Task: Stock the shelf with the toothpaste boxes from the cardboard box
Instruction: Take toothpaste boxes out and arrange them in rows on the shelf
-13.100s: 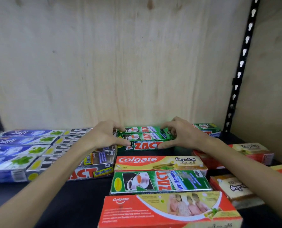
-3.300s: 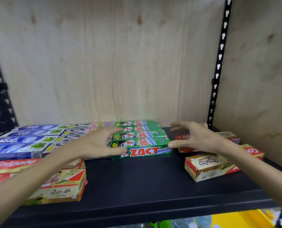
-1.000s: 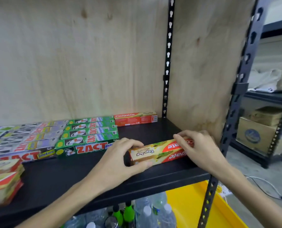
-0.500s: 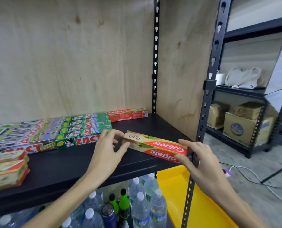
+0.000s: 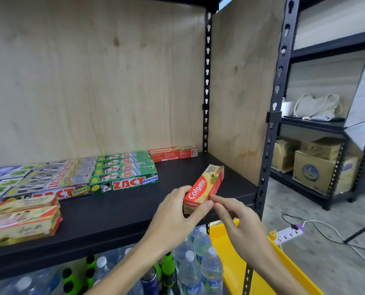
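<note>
Most of the stocking looks done: the black shelf (image 5: 117, 211) already carries sorted rows along its back edge, and one box is in hand near the front right corner. The cardboard box that supplies them is not in view, so how many remain is unknown.

At the shelf's left edge lie blue boxes (image 5: 4, 177), at least four, cut off by the frame. In front of them, near the front left corner, is a loose stack of red-and-yellow boxes (image 5: 21, 218), about three as far as can be told. Next come the grey and silver boxes (image 5: 58, 177), roughly five in a row running front to back. Then the green boxes (image 5: 124, 169), four counted, flush against each other. Beside them at the back edge, touching the wooden back panel (image 5: 92, 81), lies one red box (image 5: 173, 153).

The left hand (image 5: 177, 218) grips the near end of a red-and-yellow toothpaste box (image 5: 205, 186), which is lifted and tilted above the shelf's front right area, its far end pointing toward the back. The right hand (image 5: 239, 224) has its fingertips on the same near end, fingers loosely bent; whether it pinches or only touches is hard to say.

My guess is that this box goes next to the lone red one, and the front left stack still needs lining up
</note>
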The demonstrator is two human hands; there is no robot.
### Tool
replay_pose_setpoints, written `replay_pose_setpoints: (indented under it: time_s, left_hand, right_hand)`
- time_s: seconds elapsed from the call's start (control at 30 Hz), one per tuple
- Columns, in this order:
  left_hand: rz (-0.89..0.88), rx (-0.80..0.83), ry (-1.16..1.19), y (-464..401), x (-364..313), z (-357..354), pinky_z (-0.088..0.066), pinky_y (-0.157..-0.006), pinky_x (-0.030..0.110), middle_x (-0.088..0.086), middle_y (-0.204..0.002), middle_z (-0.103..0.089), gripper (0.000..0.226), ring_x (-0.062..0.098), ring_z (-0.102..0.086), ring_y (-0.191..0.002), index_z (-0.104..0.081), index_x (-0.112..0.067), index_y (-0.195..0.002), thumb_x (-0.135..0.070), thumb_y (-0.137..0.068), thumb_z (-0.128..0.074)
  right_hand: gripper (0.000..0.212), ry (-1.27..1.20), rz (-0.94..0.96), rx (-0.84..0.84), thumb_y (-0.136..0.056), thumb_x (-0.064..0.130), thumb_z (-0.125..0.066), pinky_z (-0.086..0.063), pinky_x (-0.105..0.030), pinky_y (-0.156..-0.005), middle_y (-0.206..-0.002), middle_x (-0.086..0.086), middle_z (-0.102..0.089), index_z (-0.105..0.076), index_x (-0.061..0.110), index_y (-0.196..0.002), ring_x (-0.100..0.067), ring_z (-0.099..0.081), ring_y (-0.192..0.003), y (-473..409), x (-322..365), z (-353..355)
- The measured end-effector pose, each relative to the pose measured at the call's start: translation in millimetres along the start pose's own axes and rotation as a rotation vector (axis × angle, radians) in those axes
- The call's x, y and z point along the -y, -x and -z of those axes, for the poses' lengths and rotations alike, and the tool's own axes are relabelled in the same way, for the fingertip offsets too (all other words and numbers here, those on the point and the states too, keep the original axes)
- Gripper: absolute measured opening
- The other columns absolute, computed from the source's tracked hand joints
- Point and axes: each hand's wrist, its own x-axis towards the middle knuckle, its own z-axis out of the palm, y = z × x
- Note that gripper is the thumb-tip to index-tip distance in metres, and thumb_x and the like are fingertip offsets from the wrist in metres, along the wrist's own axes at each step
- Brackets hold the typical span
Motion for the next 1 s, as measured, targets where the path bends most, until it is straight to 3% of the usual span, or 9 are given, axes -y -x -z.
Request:
replay_pose_setpoints:
  time_s: [0.1, 0.23, 0.33, 0.4, 0.5, 0.63, 0.87, 1.0]
  left_hand:
    - [-0.015, -0.091, -0.251, -11.7, 6.9, 2.6, -0.042, -0.096, 0.029, -0.022, -0.115, -0.053, 0.056, 0.001, -0.048, -0.109, -0.050, -0.039, -0.127, -0.075, -0.083, -0.052]
    - [-0.056, -0.123, -0.441, -29.2, 17.3, 17.6, -0.030, -0.095, 0.027, -0.021, -0.117, -0.055, 0.048, 0.005, -0.042, -0.113, -0.054, -0.037, -0.129, -0.062, -0.088, -0.053]
    - [-0.031, -0.084, -0.481, -42.7, 30.3, 34.0, -0.025, -0.100, 0.029, -0.020, -0.122, -0.054, 0.049, 0.005, -0.036, -0.120, -0.054, -0.036, -0.133, -0.060, -0.089, -0.056]
    - [0.012, -0.066, -0.483, -51.2, 36.2, 42.8, -0.025, -0.107, 0.033, -0.015, -0.126, -0.049, 0.050, 0.009, -0.033, -0.126, -0.052, -0.038, -0.133, -0.060, -0.089, -0.059]
    - [0.052, -0.039, -0.498, -65.5, 41.7, 47.6, -0.024, -0.111, 0.036, -0.009, -0.131, -0.044, 0.053, 0.013, -0.030, -0.131, -0.053, -0.040, -0.133, -0.062, -0.086, -0.062]
    - [0.078, -0.019, -0.507, -91.9, 52.9, 43.3, -0.025, -0.112, 0.041, -0.008, -0.134, -0.045, 0.051, 0.020, -0.031, -0.134, -0.054, -0.043, -0.130, -0.063, -0.084, -0.064]
    - [0.140, 0.022, -0.533, -149.4, 76.2, 48.8, -0.029, -0.107, 0.040, -0.013, -0.122, -0.056, 0.043, 0.016, -0.041, -0.126, -0.061, -0.049, -0.107, -0.066, -0.069, -0.074]
    - [0.219, 0.058, -0.505, -181.4, 86.3, 66.5, -0.029, -0.100, 0.037, -0.010, -0.115, -0.057, 0.045, 0.013, -0.040, -0.118, -0.068, -0.045, -0.100, -0.062, -0.061, -0.083]
  right_hand:
    - [0.029, 0.044, 0.048, 0.074, -0.101, 0.024, -0.059, -0.046, -0.014, -0.086, -0.114, 0.028, -0.067, -0.070, 0.041, -0.120, 0.000, -0.060, -0.114, -13.4, -7.1, 1.2]
    - [0.028, 0.236, 0.106, 0.005, -0.095, 0.028, -0.067, -0.047, -0.024, -0.095, -0.122, 0.025, -0.061, -0.068, 0.038, -0.121, 0.000, -0.053, -0.117, -46.5, -22.1, 12.9]
    - [0.050, 0.388, 0.081, 0.032, -0.091, 0.036, -0.072, -0.041, -0.036, -0.111, -0.143, 0.008, -0.050, -0.057, 0.032, -0.138, -0.011, -0.042, -0.131, -79.0, -30.5, 20.8]
    - [0.063, 0.469, 0.013, 0.109, -0.089, 0.044, -0.071, -0.038, -0.040, -0.114, -0.151, 0.002, -0.044, -0.048, 0.032, -0.147, -0.019, -0.035, -0.137, -98.3, -33.3, 21.5]
    - [0.069, 0.595, -0.027, 0.152, -0.089, 0.050, -0.070, -0.043, -0.043, -0.108, -0.148, -0.001, -0.050, -0.045, 0.031, -0.150, -0.024, -0.041, -0.133, -120.4, -37.4, 18.8]
    - [0.058, 0.677, -0.051, 0.059, -0.092, 0.045, -0.068, -0.050, -0.041, -0.098, -0.135, -0.003, -0.060, -0.053, 0.024, -0.143, -0.025, -0.053, -0.123, -138.5, -43.5, 15.1]
    - [0.060, 0.608, -0.139, 0.060, -0.094, 0.040, -0.068, -0.049, -0.040, -0.097, -0.133, -0.010, -0.053, -0.048, 0.019, -0.146, -0.030, -0.055, -0.123, -173.4, -53.8, -6.6]
    - [0.053, 0.551, -0.124, 0.125, -0.092, 0.043, -0.070, -0.047, -0.035, -0.092, -0.123, -0.006, -0.054, -0.053, 0.018, -0.134, -0.027, -0.057, -0.116, -208.9, -66.4, -24.3]
